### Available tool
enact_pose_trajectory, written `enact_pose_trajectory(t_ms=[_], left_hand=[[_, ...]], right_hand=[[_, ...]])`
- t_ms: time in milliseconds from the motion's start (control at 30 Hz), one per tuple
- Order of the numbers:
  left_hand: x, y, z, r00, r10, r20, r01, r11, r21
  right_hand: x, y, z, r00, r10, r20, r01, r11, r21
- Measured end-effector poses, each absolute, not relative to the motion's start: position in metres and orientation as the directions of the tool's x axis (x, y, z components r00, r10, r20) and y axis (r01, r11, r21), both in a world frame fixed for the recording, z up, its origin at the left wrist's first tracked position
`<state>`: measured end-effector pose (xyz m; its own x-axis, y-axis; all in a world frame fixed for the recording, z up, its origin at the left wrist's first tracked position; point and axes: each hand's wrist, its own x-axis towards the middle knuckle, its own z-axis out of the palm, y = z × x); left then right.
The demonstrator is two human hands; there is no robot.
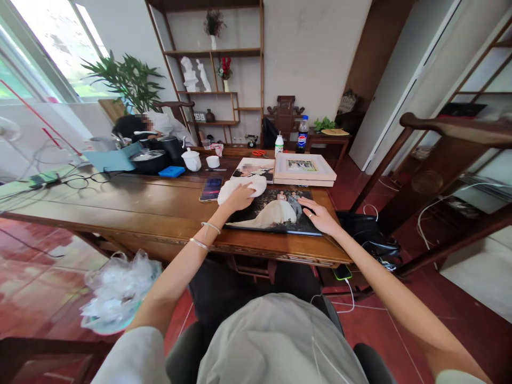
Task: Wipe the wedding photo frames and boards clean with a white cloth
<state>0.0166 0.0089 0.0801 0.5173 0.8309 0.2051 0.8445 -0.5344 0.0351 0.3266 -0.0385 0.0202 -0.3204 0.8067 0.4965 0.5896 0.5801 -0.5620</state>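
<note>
A large dark photo panel or album (264,213), printed with a figure in a long pale dress, lies flat at the table's front edge. Over its upper left corner is a bunched white cloth (228,191). My left hand (241,197) presses down on this cloth, its fingers curled into the fabric. At the panel's right side, my right hand (319,214) rests with fingers stretched out, holding nothing. Behind the panel are a second photo print (250,166) and a pale framed photo box (326,169). A phone (210,190) lies left of the cloth.
Orange-handled scissors (259,153), a white bottle (279,144) and a cola bottle (303,136) stand or lie behind. Further left are a white teapot (192,160), a cup (213,161), a blue box (172,171) and dark pots. A wooden chair (440,154) stands right.
</note>
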Motion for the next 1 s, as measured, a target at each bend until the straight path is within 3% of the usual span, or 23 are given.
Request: enact_pose_trajectory(t_ms=[300,467,567,800,1000], left_hand=[[0.016,-0.096,0.074,0.685,0.720,0.107,0.726,-0.688,-0.018],[0.009,-0.140,0.068,0.785,0.580,0.220,0.584,-0.810,0.051],[0.004,-0.116,0.071,0.743,0.622,0.246,0.633,-0.773,0.040],[0.011,-0.009,0.076,0.549,0.822,0.151,0.832,-0.554,-0.009],[0.019,-0.014,0.075,0.560,0.818,0.134,0.828,-0.557,-0.060]], right_hand=[[0.326,-0.040,0.021,-0.313,0.811,0.494,0.601,0.571,-0.558],[0.327,-0.040,0.021,-0.320,0.808,0.495,0.602,0.576,-0.552],[0.327,-0.039,0.021,-0.316,0.809,0.497,0.603,0.575,-0.553],[0.327,-0.040,0.023,-0.319,0.819,0.477,0.601,0.564,-0.566],[0.326,-0.041,0.023,-0.314,0.816,0.485,0.591,0.568,-0.573]])
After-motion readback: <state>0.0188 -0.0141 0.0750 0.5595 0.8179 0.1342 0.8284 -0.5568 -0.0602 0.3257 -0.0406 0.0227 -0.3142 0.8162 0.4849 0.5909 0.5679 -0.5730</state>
